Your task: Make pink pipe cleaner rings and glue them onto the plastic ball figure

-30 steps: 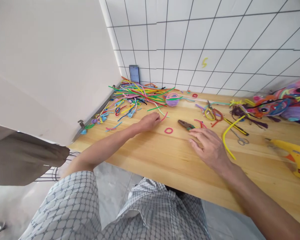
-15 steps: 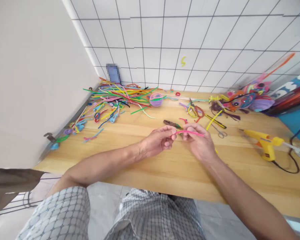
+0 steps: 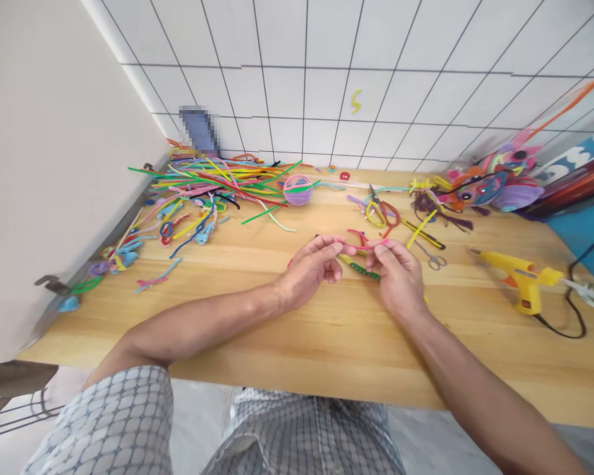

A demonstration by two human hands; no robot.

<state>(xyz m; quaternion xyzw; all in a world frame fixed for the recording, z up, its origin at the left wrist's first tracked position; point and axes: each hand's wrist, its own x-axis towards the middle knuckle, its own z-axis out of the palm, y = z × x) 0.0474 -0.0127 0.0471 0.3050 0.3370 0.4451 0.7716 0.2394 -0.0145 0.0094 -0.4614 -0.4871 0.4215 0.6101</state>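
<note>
A pink pipe cleaner stretches between my two hands above the wooden table. My left hand pinches it between thumb and fingers on one side. On the other side, my right hand grips it with thumb and forefinger. Just beyond and under the hands lie green-handled pliers, their jaws mostly hidden by my left hand. A short red pipe cleaner piece is close behind the fingers. To the right of my right hand, a yellow pipe cleaner rests on the table.
Many coloured pipe cleaners are heaped at the back left, beside a purple ball. Scissors, a yellow cutter and small scissors lie beyond my right hand. A corded yellow glue gun lies at right.
The hands have drawn slightly apart, and the pink pipe cleaner now runs between both sets of fingertips. More of the green plier handles shows. The camera's view has shifted a little.
</note>
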